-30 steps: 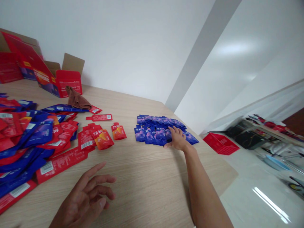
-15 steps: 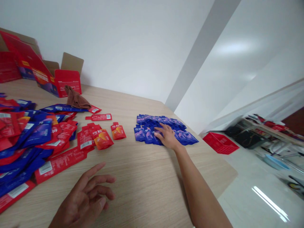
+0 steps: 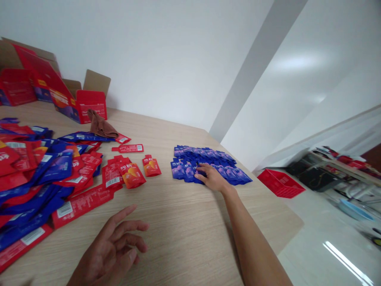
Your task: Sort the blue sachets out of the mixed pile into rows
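My right hand point(image 3: 212, 177) reaches far across the wooden table point(image 3: 178, 214) and rests on the near row of blue pouches point(image 3: 208, 163), which lie side by side in two rows. Its fingers lie flat on the pouches and grip nothing. My left hand point(image 3: 111, 250) hovers low over the near part of the table, fingers spread and empty. Two orange-red pouches point(image 3: 139, 171) lie between the hands, just left of the blue rows.
A big loose heap of red and blue pouches point(image 3: 38, 174) covers the left of the table. Open red cartons point(image 3: 59, 99) and a brown cloth point(image 3: 101, 126) sit at the back left. A red basket point(image 3: 279, 182) stands on the floor past the table's right edge.
My right hand has slid left along the blue rows, from their right end to the near left part. My left hand has hardly moved.
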The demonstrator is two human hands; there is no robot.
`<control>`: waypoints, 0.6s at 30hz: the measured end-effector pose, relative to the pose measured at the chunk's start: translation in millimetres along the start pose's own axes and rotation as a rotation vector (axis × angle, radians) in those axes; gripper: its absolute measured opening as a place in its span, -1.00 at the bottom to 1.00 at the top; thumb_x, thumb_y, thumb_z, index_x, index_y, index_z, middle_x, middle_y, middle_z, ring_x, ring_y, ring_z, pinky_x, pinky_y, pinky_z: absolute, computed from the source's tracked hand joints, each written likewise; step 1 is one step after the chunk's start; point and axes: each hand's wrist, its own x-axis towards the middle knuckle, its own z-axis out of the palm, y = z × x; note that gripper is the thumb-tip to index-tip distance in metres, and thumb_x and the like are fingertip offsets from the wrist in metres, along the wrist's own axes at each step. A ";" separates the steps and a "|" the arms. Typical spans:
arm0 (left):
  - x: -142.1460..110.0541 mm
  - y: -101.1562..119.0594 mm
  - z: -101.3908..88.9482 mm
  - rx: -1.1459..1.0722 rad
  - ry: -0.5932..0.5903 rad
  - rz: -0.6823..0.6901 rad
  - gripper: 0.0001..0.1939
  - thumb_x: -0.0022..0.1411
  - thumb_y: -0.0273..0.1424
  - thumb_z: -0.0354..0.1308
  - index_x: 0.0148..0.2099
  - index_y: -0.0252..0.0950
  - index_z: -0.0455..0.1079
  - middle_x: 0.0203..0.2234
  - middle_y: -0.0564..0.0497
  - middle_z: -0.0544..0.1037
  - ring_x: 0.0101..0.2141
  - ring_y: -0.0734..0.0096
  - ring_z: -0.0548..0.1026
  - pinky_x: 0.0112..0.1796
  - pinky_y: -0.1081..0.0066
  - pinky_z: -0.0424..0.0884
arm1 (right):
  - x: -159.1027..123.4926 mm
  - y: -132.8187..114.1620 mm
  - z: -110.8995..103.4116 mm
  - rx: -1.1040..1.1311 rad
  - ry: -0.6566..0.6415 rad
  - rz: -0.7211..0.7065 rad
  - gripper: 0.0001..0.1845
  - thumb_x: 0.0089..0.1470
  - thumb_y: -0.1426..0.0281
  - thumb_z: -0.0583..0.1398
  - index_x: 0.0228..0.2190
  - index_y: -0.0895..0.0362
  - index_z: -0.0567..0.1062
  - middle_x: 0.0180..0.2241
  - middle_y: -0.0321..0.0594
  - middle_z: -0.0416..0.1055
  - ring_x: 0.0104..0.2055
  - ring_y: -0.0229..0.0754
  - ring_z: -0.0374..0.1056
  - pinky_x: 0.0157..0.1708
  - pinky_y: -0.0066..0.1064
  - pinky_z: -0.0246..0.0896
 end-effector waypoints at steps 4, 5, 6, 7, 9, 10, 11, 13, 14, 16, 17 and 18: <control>1.1 -6.3 -1.2 -0.010 -0.049 0.050 -0.37 0.39 -0.18 0.37 0.41 0.00 0.27 -0.04 -0.08 0.67 -0.30 0.27 0.63 -0.32 0.36 0.51 | 0.1 2.9 3.3 0.015 0.011 -0.045 -0.51 0.43 0.21 0.25 0.22 0.20 0.63 0.41 0.11 0.41 0.51 0.07 0.27 0.53 -0.11 0.06; 1.2 -7.0 -1.0 -0.017 -0.059 0.056 -0.37 0.38 -0.21 0.36 0.40 -0.02 0.26 -0.05 -0.08 0.66 -0.30 0.28 0.63 -0.32 0.36 0.50 | 0.2 4.1 4.3 0.020 0.015 -0.052 -0.52 0.42 0.21 0.24 0.21 0.20 0.64 0.40 0.12 0.42 0.51 0.10 0.28 0.52 -0.08 0.07; 1.2 -7.3 -0.8 -0.019 -0.067 0.055 -0.36 0.37 -0.23 0.35 0.40 -0.03 0.25 -0.05 -0.09 0.66 -0.30 0.28 0.62 -0.32 0.36 0.49 | 0.3 5.3 5.3 0.024 0.017 -0.060 -0.52 0.42 0.20 0.24 0.19 0.20 0.65 0.39 0.13 0.43 0.50 0.11 0.29 0.52 -0.05 0.08; 1.1 -7.3 -0.5 -0.017 -0.072 0.050 -0.35 0.35 -0.24 0.34 0.40 -0.06 0.25 -0.04 -0.10 0.65 -0.29 0.27 0.62 -0.32 0.35 0.49 | 0.5 6.6 6.2 0.029 0.019 -0.069 -0.53 0.41 0.19 0.23 0.18 0.20 0.66 0.39 0.13 0.44 0.49 0.13 0.31 0.52 -0.04 0.10; 0.9 -7.1 -0.2 -0.001 -0.083 0.043 -0.33 0.32 -0.27 0.32 0.40 -0.08 0.23 -0.03 -0.11 0.64 -0.27 0.27 0.62 -0.31 0.34 0.48 | 1.2 9.0 7.7 0.040 0.025 -0.090 -0.54 0.40 0.18 0.22 0.14 0.18 0.68 0.37 0.12 0.46 0.46 0.13 0.35 0.50 -0.04 0.14; 0.7 -7.2 -0.3 0.009 -0.089 0.048 -0.33 0.31 -0.28 0.30 0.40 -0.09 0.22 -0.02 -0.11 0.63 -0.27 0.27 0.62 -0.30 0.34 0.48 | 1.5 10.0 8.3 0.046 0.029 -0.102 -0.54 0.39 0.17 0.22 0.11 0.17 0.68 0.36 0.11 0.48 0.44 0.12 0.37 0.49 -0.05 0.16; 0.5 -7.6 -0.5 0.019 -0.096 0.057 -0.34 0.31 -0.29 0.29 0.40 -0.09 0.22 -0.02 -0.11 0.62 -0.26 0.27 0.61 -0.29 0.34 0.47 | 1.8 10.8 8.9 0.051 0.034 -0.113 -0.55 0.38 0.15 0.21 0.08 0.15 0.69 0.34 0.10 0.50 0.42 0.12 0.41 0.47 -0.06 0.19; 0.1 -9.5 -1.6 0.038 -0.113 0.082 -0.37 0.32 -0.31 0.27 0.38 -0.12 0.25 -0.01 -0.11 0.61 -0.25 0.27 0.61 -0.28 0.32 0.45 | 2.6 12.4 9.9 0.060 0.046 -0.132 -0.55 0.37 0.11 0.19 0.01 0.11 0.70 0.29 0.08 0.54 0.36 0.12 0.47 0.43 -0.07 0.26; -0.1 -10.8 -2.3 0.050 -0.121 0.095 -0.39 0.33 -0.31 0.27 0.37 -0.13 0.27 0.00 -0.12 0.61 -0.24 0.27 0.61 -0.26 0.31 0.45 | 3.0 13.2 10.6 0.062 0.051 -0.140 -0.55 0.36 0.08 0.18 -0.02 0.10 0.71 0.26 0.08 0.57 0.33 0.13 0.50 0.41 -0.06 0.29; -0.7 -13.2 -3.6 0.076 -0.132 0.135 -0.44 0.36 -0.30 0.26 0.36 -0.16 0.32 0.01 -0.15 0.61 -0.22 0.25 0.62 -0.22 0.28 0.47 | 4.4 14.9 12.7 0.064 0.066 -0.155 -0.51 0.34 0.02 0.16 -0.06 0.08 0.71 0.22 0.09 0.60 0.28 0.16 0.54 0.37 -0.04 0.35; -1.3 -13.6 -3.9 0.095 -0.139 0.165 -0.47 0.38 -0.30 0.25 0.35 -0.17 0.35 0.01 -0.15 0.62 -0.22 0.24 0.62 -0.20 0.26 0.48 | 5.4 15.8 14.3 0.064 0.079 -0.161 -0.49 0.32 -0.01 0.16 -0.06 0.08 0.71 0.21 0.10 0.61 0.27 0.17 0.54 0.36 -0.02 0.36; -2.4 -12.9 -3.9 0.121 -0.149 0.204 -0.51 0.39 -0.29 0.24 0.33 -0.17 0.38 0.00 -0.15 0.62 -0.23 0.24 0.63 -0.19 0.25 0.49 | 6.6 16.7 16.1 0.063 0.097 -0.167 -0.46 0.31 -0.04 0.16 -0.04 0.08 0.71 0.21 0.12 0.60 0.28 0.19 0.53 0.37 0.00 0.36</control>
